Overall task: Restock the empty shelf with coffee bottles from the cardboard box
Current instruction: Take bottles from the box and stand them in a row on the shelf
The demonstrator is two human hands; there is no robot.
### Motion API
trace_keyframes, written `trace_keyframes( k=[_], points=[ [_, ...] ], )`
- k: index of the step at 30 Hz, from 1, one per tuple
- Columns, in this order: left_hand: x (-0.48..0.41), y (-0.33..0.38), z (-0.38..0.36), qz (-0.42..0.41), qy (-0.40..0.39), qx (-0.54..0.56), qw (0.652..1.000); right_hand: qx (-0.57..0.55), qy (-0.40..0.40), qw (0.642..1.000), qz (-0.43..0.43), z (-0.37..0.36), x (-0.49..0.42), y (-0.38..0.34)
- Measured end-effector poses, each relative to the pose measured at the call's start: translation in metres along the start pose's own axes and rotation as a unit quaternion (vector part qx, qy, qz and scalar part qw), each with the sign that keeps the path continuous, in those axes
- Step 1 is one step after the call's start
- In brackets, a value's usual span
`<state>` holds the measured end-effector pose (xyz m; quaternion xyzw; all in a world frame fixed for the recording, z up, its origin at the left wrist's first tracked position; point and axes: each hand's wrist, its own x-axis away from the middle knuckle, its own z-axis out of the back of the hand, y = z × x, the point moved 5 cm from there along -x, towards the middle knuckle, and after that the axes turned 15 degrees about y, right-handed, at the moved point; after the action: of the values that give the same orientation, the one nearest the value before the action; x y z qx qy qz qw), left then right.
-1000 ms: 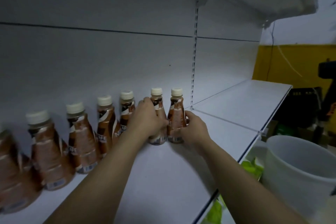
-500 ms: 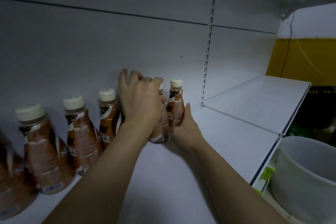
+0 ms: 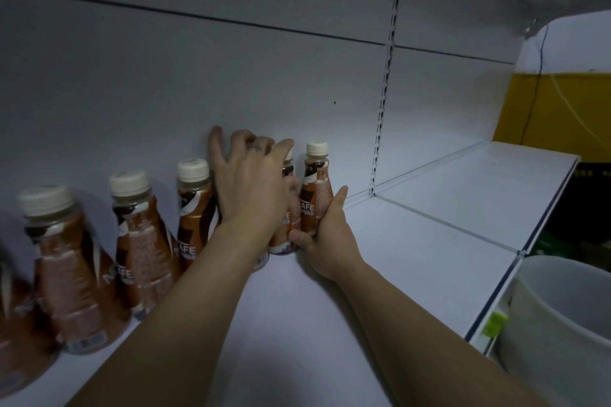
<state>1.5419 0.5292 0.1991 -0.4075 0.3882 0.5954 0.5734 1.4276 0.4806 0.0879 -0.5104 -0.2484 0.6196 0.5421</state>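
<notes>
Right hand point(image 3: 327, 235) wraps low around end bottle point(image 3: 315, 185), keeping it upright on shelf point(image 3: 330, 324). Left hand point(image 3: 251, 188), fingers splayed and grasping nothing, pushes neighbouring bottle point(image 3: 285, 228) toward back panel point(image 3: 264, 76) (probably squaring the line).

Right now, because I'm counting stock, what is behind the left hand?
One coffee bottle shows partly past the left hand, beside the end bottle the right hand grips. Any others there are covered.
</notes>
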Motion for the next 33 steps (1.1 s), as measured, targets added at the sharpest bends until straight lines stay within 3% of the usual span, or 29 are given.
trace_keyframes(
  k=[5, 11, 21, 26, 30, 33],
  points=[
    [0.000, 0.000, -0.006, -0.047, -0.040, -0.025, 0.998, -0.018, -0.021, 1.000, 0.008, -0.006, -0.006, 0.006],
    [0.003, 0.003, -0.005, -0.049, -0.024, -0.028, 0.998, -0.057, -0.062, 0.996, 0.010, -0.006, -0.008, 0.010],
    [0.015, -0.003, 0.028, -0.064, -0.043, -0.047, 0.996, -0.100, -0.065, 0.993, -0.002, -0.013, -0.017, 0.012],
    [0.032, 0.001, 0.061, -0.129, -0.058, -0.043, 0.989, 0.005, -0.094, 0.996, 0.008, -0.012, -0.021, 0.004],
    [0.040, 0.001, 0.065, -0.136, -0.089, -0.054, 0.985, -0.003, -0.111, 0.994, 0.000, -0.011, -0.016, 0.000],
    [0.044, 0.000, 0.075, -0.152, -0.089, -0.040, 0.984, 0.042, -0.072, 0.996, -0.012, -0.003, -0.014, 0.002]
  ],
)
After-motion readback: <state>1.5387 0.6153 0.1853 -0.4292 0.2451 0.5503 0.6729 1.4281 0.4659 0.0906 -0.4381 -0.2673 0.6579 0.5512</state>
